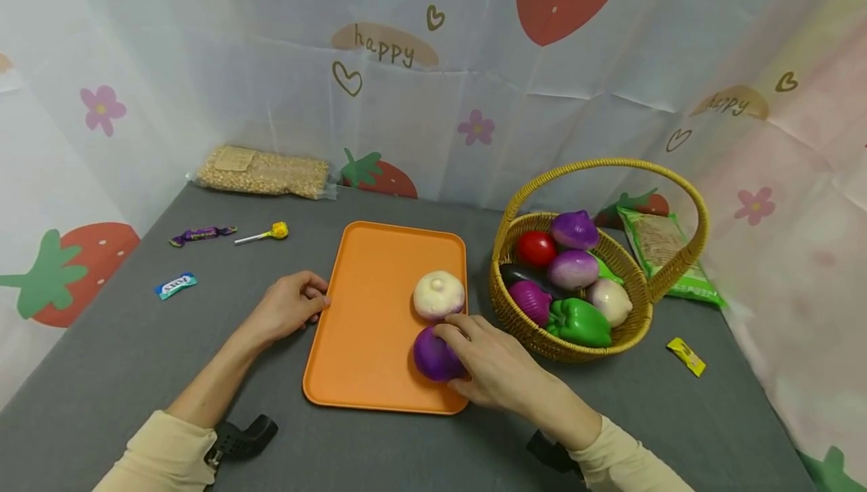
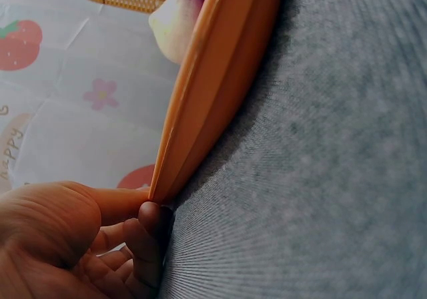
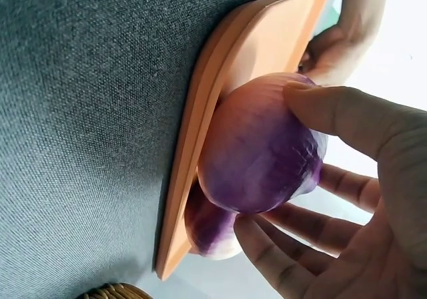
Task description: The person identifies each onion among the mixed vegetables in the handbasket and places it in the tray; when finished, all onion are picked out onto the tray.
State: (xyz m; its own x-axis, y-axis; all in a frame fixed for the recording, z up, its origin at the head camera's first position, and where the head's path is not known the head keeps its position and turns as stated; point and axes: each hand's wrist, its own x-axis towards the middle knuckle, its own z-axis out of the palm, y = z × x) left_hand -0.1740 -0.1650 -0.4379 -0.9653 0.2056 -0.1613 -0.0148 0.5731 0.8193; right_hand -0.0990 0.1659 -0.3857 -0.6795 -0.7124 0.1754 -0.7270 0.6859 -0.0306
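My right hand grips a round purple onion over the right front part of an orange tray. In the right wrist view, thumb and fingers spread round the onion, close over the tray floor. Just behind it on the tray sits a white-topped turnip, purple low down. My left hand is at the tray's left edge. In the left wrist view, its thumb and finger pinch the tray rim; the other fingers curl below.
Right of the tray stands a wicker basket with a tall handle, full of toy-like vegetables. A green bag lies behind it, a yellow packet to its right. Candies, a lollipop and a bag of kernels lie at left.
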